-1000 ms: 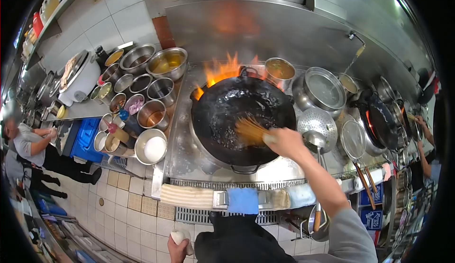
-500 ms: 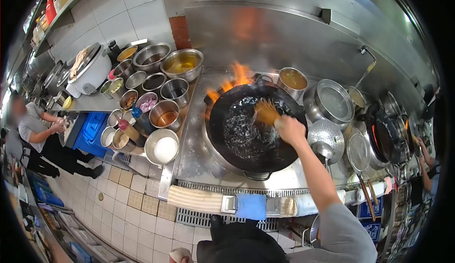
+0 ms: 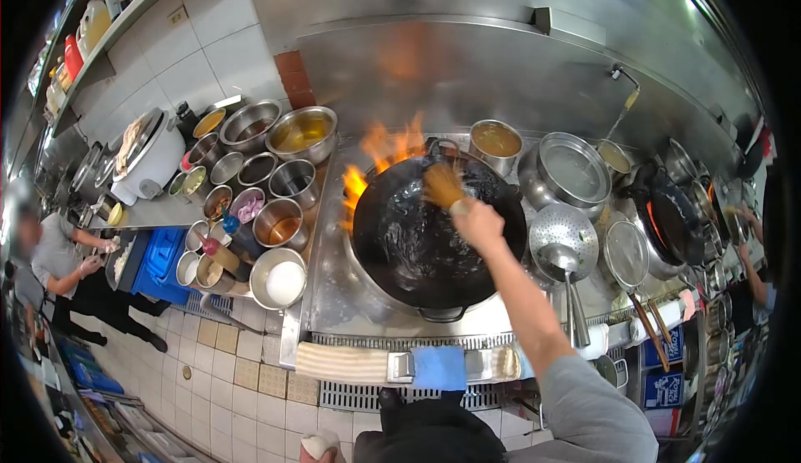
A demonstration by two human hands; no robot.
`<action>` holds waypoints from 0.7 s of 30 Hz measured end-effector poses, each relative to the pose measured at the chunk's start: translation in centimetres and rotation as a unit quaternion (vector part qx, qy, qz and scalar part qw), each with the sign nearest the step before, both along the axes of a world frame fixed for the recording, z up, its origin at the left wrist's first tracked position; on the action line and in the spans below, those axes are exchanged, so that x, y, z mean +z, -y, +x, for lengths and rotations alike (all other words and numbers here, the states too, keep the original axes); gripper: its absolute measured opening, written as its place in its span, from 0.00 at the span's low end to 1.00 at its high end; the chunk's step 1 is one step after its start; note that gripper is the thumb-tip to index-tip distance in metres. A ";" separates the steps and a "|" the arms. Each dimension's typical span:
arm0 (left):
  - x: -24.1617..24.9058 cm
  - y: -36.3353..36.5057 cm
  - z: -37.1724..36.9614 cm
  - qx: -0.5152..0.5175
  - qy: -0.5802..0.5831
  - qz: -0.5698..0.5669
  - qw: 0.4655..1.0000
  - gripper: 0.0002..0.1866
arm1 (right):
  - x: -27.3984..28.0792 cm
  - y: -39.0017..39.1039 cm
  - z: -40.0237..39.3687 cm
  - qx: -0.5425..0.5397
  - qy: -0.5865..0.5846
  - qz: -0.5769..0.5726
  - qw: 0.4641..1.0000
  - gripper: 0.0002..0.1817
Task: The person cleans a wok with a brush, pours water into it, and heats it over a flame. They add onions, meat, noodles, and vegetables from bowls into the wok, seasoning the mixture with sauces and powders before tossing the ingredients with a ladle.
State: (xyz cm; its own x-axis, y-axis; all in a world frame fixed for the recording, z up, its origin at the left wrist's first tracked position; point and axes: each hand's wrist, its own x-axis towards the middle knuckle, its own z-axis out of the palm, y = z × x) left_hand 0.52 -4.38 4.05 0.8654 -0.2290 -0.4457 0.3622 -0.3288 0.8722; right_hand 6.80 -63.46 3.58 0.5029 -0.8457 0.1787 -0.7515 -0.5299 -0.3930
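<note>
Here, near seven o'clock in view, the left hand (image 3: 333, 455) holds a whitish bundle (image 3: 318, 444), while farther off the right hand (image 3: 478, 223) grips a brush (image 3: 442, 186) inside the black wok (image 3: 417, 259), toward its twelve o'clock, with flames (image 3: 382, 148) around ten to eleven and a broth-filled pot (image 3: 496, 141) beyond one.
</note>
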 end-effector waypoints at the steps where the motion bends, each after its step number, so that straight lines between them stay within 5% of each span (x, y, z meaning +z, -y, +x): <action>1: -1.8 -0.6 0.3 -0.023 0.024 0.026 0.999 0.20 | 1.3 -3.2 0.2 0.032 0.001 -0.002 0.999 0.16; 3: -6.5 -2.7 1.6 -0.072 0.074 0.080 0.991 0.22 | -1.1 -7.6 -1.0 0.133 0.038 -0.046 0.989 0.18; 6: -3.8 -1.4 -0.6 -0.027 0.147 0.181 0.972 0.24 | 1.4 -12.0 -7.4 0.157 -0.067 0.007 0.985 0.20; 8: -4.5 -3.4 -1.0 0.034 0.047 0.147 0.987 0.26 | 3.3 -9.0 -10.5 0.145 -0.212 -0.023 0.966 0.21; 10: -3.3 -3.9 -1.8 0.080 -0.026 0.100 0.991 0.30 | 3.4 -3.0 -10.8 0.089 -0.118 -0.093 0.985 0.13; 13: -7.9 -7.8 -1.7 -0.177 0.221 0.247 0.927 0.32 | 4.8 1.3 -4.2 0.028 -0.054 -0.046 0.997 0.13; 16: -2.9 -1.1 1.3 -0.030 0.013 0.052 0.998 0.33 | 0.0 -2.6 1.2 0.023 0.044 -0.004 0.999 0.16; 19: 0.5 0.9 1.9 -0.024 -0.014 0.003 1.000 0.32 | -0.4 -9.7 -2.1 0.166 0.077 0.011 0.983 0.18; 21: -0.9 -0.1 1.0 0.015 0.044 0.047 0.998 0.30 | 1.9 -11.0 -5.5 0.169 -0.031 0.007 0.985 0.18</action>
State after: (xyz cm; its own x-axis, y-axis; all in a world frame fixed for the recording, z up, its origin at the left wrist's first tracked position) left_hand 1.56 -4.27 3.18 0.9079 -0.1632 -0.3861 0.2963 -0.4016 0.8665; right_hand 1.32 -52.47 5.52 0.7661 -0.6296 0.1290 -0.5550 -0.7494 -0.3611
